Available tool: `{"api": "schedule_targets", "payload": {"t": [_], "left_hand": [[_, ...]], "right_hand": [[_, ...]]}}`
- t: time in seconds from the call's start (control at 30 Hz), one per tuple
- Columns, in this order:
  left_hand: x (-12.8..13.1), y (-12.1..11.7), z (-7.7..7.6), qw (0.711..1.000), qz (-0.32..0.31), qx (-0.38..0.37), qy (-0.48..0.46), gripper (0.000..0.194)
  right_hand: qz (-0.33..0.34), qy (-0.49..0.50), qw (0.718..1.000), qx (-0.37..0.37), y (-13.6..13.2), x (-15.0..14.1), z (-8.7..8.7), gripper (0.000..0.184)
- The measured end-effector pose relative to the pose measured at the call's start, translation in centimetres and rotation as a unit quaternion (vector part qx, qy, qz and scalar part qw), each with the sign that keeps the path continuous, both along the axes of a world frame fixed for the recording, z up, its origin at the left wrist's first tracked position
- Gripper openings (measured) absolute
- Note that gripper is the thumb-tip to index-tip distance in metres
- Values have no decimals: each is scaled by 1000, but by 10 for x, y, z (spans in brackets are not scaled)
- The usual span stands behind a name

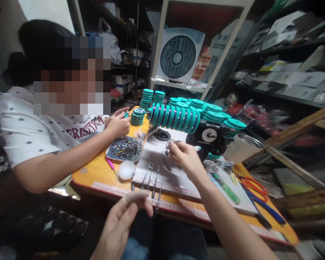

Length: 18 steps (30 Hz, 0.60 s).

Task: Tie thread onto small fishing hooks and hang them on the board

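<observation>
My right hand [184, 157] is over the white board [176, 180], fingertips pinched on a thin dark line [164, 153] that hangs in a curve. My left hand [128, 216] is low at the table's front edge, its fingers curled and the thumb against the index finger, which wears a pale wrap. Anything in that pinch is too small to make out. Just beyond it, several slim metal swivels with dark sinkers [153, 193] lie in a row over the board's front edge. Above my right hand, teal ring spools [174, 117] wound with purple line sit on a black winding device [209, 135].
A co-worker's hands [119, 122] hold a small teal piece at left. Nearby are a tray of metal parts [126, 148], a white round lid [126, 170] and a pink-handled tool [110, 163]. Orange-handled pliers [256, 187] and a green screwdriver [227, 189] lie right.
</observation>
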<state>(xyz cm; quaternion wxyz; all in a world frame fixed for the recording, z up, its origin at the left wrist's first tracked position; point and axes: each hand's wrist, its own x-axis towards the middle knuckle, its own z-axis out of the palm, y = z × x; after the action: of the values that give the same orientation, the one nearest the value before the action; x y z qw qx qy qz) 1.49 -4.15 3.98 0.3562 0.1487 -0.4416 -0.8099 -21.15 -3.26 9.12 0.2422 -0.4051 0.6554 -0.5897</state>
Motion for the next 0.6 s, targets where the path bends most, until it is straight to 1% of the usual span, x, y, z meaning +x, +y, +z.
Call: {"api": "schedule_targets", "payload": {"t": [0.03, 0.07, 0.1, 0.2, 0.3, 0.37, 0.43, 0.53, 0.6], "left_hand": [[1, 7, -6, 1000, 21, -9, -16, 25], [-1, 8, -9, 999, 37, -29, -26, 28], [-5, 7, -9, 997, 49, -54, -31, 30], [-28, -6, 3, 987, 47, -150, -30, 37], [-51, -9, 16, 971, 17, -233, -47, 39], [-62, -4, 19, 964, -8, -259, -60, 38], [-66, 2, 18, 959, -19, -269, -82, 38], [-63, 12, 14, 945, 8, -294, -142, 37], [-57, 17, 10, 932, 30, -319, -172, 31]], "right_hand": [[6, -4, 1000, -4, 9, 3, 7, 35], [15, -16, 1000, -9, 17, 6, 14, 37], [27, -37, 999, -15, 24, 10, 22, 37], [68, -138, 988, -23, 38, 19, 45, 34], [119, -235, 964, -22, 45, 24, 62, 28], [159, -282, 946, -28, 48, 25, 69, 25], [185, -310, 932, -37, 50, 25, 74, 22], [206, -335, 918, -48, 53, 27, 78, 21], [216, -346, 911, -53, 53, 28, 80, 23]]}}
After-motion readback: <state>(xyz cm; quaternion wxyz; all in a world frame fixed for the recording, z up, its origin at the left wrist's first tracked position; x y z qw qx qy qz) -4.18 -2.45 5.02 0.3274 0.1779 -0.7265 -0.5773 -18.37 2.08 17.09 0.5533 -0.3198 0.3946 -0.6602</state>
